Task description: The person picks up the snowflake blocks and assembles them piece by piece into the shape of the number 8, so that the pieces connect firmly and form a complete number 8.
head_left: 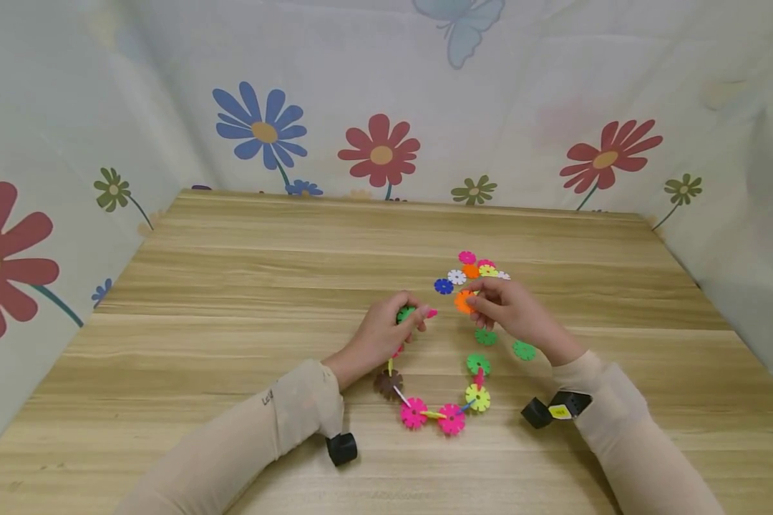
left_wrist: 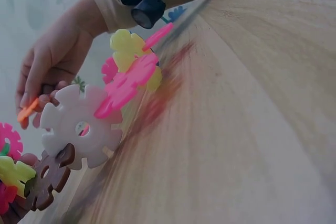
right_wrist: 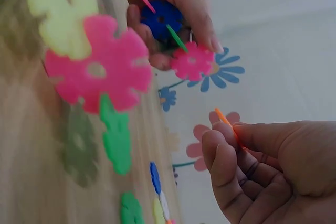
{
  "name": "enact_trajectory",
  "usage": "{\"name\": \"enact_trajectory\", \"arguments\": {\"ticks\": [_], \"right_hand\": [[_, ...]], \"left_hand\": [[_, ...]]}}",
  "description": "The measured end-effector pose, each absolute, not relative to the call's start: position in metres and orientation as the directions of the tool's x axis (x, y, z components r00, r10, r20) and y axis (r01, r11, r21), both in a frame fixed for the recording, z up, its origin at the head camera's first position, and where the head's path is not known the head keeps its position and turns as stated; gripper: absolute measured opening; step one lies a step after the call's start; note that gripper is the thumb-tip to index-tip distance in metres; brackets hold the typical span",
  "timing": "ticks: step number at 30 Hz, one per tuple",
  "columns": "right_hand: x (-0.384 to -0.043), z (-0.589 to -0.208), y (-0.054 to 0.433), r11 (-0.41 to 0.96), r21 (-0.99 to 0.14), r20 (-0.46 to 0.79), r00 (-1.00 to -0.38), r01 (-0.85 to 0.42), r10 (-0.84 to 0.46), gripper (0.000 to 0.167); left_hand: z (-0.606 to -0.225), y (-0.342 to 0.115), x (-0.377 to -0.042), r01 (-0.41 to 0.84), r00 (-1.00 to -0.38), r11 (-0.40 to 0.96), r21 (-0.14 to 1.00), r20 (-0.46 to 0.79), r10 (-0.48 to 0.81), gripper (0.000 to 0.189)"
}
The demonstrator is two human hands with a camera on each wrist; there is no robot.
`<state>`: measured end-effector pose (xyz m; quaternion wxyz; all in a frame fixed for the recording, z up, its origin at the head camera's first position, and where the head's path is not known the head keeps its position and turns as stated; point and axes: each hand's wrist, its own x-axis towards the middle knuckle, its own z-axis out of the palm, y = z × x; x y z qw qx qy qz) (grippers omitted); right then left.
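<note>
A chain of slotted plastic flower discs, linked edge to edge in pink, yellow, brown, green and other colours, curves across the tabletop in the head view. My left hand grips its upper left end; in the right wrist view a blue disc lies against the fingers and a pink disc forms the tip. The chain's other end is a green disc. Right of the left hand, my right hand pinches an orange flower disc between thumb and fingers, apart from the chain's pink tip.
Loose discs lie beyond the right hand, among them a blue one, a white one and a pink one. Two green discs lie below and beside that hand. A flower-printed curtain borders the wooden table.
</note>
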<state>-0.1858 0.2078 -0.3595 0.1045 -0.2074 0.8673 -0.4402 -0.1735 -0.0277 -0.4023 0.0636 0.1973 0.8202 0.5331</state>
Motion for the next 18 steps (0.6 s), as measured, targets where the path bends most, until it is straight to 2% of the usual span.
{"name": "enact_trajectory", "arguments": {"ticks": [18], "right_hand": [[-0.176,-0.368,0.184,0.465,-0.850,0.020,-0.897,-0.247,-0.441,0.019]], "left_hand": [[-0.400,-0.026,-0.170,0.282,-0.899,0.330,0.901,0.128,0.420,0.026]]}}
